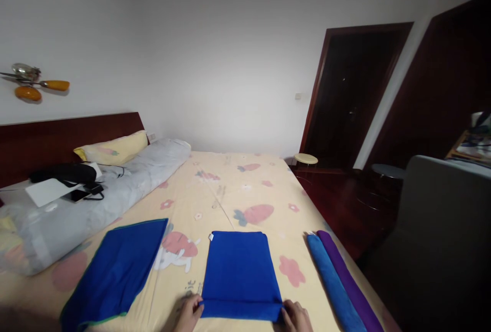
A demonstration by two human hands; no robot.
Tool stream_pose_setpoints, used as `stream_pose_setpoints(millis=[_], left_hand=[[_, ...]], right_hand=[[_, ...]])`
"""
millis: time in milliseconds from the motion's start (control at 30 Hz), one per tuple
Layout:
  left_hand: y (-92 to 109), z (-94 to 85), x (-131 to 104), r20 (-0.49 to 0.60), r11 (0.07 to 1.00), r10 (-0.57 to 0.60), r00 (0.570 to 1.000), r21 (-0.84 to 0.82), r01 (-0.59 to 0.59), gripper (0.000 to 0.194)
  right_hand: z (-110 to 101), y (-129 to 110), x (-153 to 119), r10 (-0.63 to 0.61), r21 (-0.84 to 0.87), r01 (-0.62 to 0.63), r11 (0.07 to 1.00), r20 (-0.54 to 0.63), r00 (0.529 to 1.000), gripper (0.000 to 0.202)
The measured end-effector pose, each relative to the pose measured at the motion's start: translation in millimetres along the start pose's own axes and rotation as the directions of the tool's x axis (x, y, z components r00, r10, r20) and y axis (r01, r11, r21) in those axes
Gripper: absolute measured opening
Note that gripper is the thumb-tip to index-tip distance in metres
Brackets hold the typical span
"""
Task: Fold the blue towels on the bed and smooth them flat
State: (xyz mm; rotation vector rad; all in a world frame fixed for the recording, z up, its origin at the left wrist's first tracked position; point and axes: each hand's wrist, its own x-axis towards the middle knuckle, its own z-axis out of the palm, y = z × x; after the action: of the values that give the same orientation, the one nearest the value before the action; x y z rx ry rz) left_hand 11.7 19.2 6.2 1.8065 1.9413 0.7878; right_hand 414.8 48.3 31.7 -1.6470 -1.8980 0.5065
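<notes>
Nearest the camera, the left hand [190, 314] and the right hand [297, 316] were held low over a broad cream fabric bedsheet printed with carrots [184, 201]. Off to the left, a flat, green-edged blue cloth [115, 265] was seen, untouched. Between the hands was spread a rectangular royal-blue cloth [241, 268], its near edge doubled into a band pinched at either end by thumb and fingers. To the right, a blue plush roll [332, 281] and a purple fabric roll [348, 281] were set together. At the held cloth's far left corner, a small white tag [210, 237] was shown. Folding from the near edge seemed in hand; next, an even turn by both hands would be needed.
</notes>
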Motion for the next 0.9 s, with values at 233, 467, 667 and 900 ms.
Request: stream_pose_setpoints(millis=[233,467,667,900], left_hand=[[16,2.3,-10,-0.077,0.973,0.024,0.997,0.232,-0.005,0.029],[18,8.6,-18,0.125,0.799,0.176,0.976,0.561,-0.216,0.069],[40,33.9,-19,0.028,0.772,0.207,0.978,0.610,-0.181,0.041],[70,104.3,-31,-0.169,0.626,0.653,0.738,0.669,-0.401,0.053]], right_hand=[[18,14,0,-0.228,-0.240,0.213,0.947,-0.036,0.973,0.025],[24,17,-7,-0.564,-0.440,0.504,0.743,-0.004,0.826,0.034],[49,-9,-9,-0.487,-0.544,0.385,0.745,-0.050,0.872,0.012],[108,-44,-8,-0.673,-0.585,0.442,0.680,-0.258,0.693,0.039]])
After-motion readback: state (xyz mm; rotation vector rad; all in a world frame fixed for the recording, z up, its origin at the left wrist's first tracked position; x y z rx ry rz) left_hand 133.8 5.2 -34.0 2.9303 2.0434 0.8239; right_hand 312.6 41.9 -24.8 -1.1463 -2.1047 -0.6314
